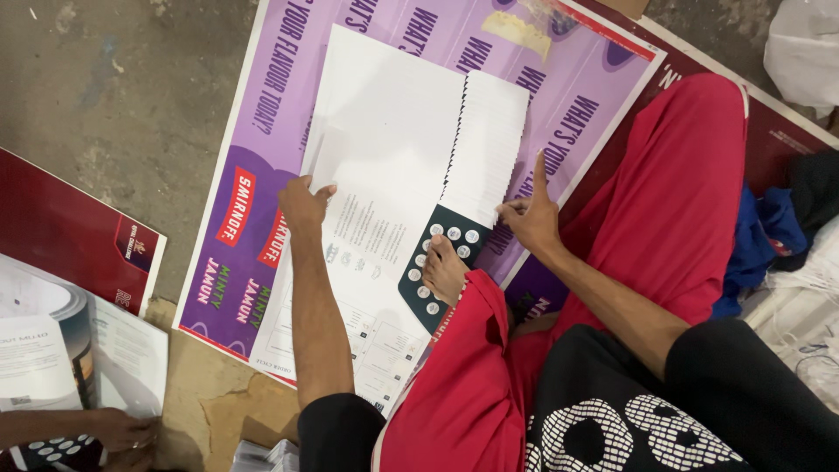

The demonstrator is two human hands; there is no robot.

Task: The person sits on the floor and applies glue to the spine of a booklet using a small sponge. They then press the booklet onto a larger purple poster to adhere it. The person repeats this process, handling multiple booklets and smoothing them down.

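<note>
Purple poster (262,114) under sheets (384,149), hands (303,205) at edges.

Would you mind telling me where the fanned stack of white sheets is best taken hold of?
Probably at the stack of white sheets' far, upper end, coming from above: that end lies free, while the near end is pinned by the foot and the right hand. The stepped left edge gives fingers purchase.

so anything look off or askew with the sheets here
Yes: a bare foot rests on the dark end of the fanned stack of sheets, pinning it, while the left hand and right hand press the paper.
</note>
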